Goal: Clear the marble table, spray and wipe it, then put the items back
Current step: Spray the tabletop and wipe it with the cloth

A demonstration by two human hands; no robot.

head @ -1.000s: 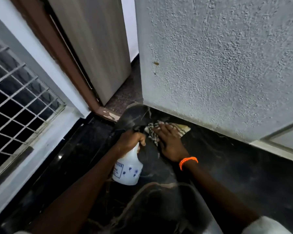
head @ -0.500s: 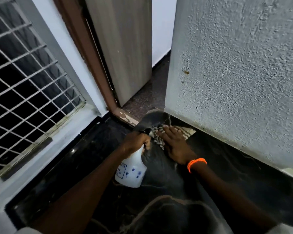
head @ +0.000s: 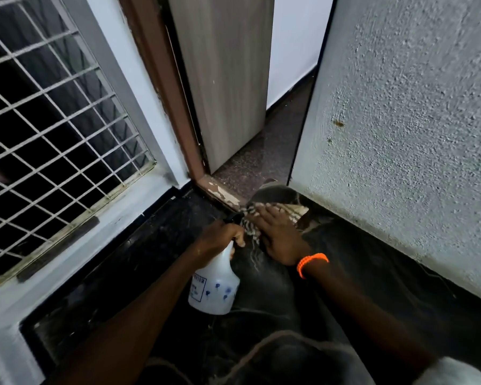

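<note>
- Starting at the left, we see a grilled window (head: 53,129) above a pale sill; we judge the black marble table (head: 139,262) runs along beneath it, so its near-window strip is bare and open to wiping.
- Next comes our left hand (head: 220,237), its fingers wrapped tight around the neck of the white spray bottle (head: 214,287). The bottle hangs body-down just over the marble, likely so the trigger is ready while the other hand works. We cannot see the nozzle clearly; it is dark and partly hidden.
- Just beside it, our right hand (head: 278,234) lies flat, fingers spread and pressing down on the striped cloth (head: 250,215). It is not pinching the cloth; the open palm pins it to the stone, which suits a rubbing stroke.
- The cloth sits at the table's far corner, touching the chipped brown door frame (head: 222,194) and close to the rough grey wall (head: 400,134). We judge this is the wipe step, reaching into the corner where grime would gather.
- An orange wristband (head: 311,262) circles the right wrist.
- To the right, the marble along the wall looks bare; none of the items to be put back is in view.
</note>
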